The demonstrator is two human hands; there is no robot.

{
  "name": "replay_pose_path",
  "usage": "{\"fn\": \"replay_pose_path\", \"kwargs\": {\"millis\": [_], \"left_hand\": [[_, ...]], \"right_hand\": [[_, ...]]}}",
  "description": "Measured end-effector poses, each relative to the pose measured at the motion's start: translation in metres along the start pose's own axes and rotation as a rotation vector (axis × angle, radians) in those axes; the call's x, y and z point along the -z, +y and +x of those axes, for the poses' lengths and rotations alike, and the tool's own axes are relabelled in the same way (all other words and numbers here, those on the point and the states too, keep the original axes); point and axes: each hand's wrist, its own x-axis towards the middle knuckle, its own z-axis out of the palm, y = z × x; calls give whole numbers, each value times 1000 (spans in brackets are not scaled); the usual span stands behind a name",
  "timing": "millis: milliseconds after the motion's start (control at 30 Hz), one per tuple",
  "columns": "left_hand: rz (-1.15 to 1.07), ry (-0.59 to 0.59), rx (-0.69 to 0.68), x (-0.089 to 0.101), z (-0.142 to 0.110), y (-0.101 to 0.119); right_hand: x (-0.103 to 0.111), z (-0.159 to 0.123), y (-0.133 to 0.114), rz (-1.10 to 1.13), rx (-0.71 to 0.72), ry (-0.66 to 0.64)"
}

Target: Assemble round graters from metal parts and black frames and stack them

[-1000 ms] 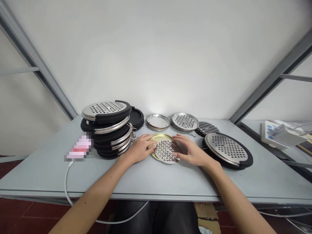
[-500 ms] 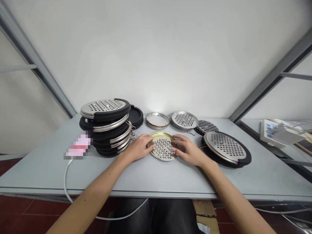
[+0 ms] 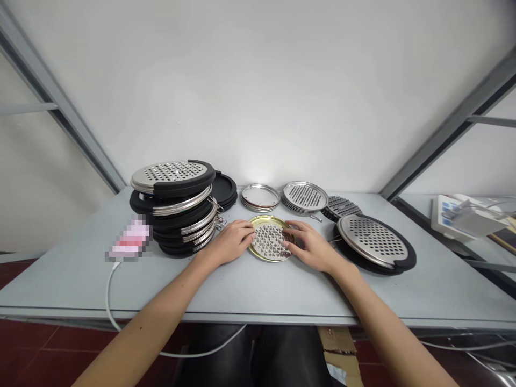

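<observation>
In front of me on the table, a round metal grater plate (image 3: 269, 241) with raised, jagged holes lies inside a shallow gold-rimmed ring (image 3: 263, 219). My left hand (image 3: 234, 242) is at the left side of the ring, its bent fingertips closed together against the rim. From the right, my right hand (image 3: 310, 246) reaches over the edge, thumb on the plate and fingers along the rim. Behind them are a stack of plain silver rings (image 3: 260, 196) and a stack of slotted grater plates (image 3: 305, 196). A small metal clip (image 3: 315, 217) lies by the slotted plates.
A tall stack of black-rimmed graters (image 3: 173, 209) stands left, with black round trays (image 3: 223, 191) behind. At right are dark grater plates (image 3: 342, 207) and another black-rimmed grater (image 3: 374, 242). A pixelated pink item (image 3: 131, 239) with a white cable (image 3: 108, 295) lies left.
The grater plate now sits lower and more evenly within the gold ring. My left thumb has come back from the plate toward the fingers. The right hand has hardly moved.
</observation>
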Motion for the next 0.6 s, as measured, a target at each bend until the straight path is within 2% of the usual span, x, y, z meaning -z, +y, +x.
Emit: {"fn": "replay_pose_path", "kwargs": {"millis": [200,600], "left_hand": [[45,-18,-11,0,-1,1],[95,-30,-17,-1,-1,2]], "right_hand": [[0,0,-2,-59,-14,-32],[-4,-1,1,-59,-3,-16]]}}
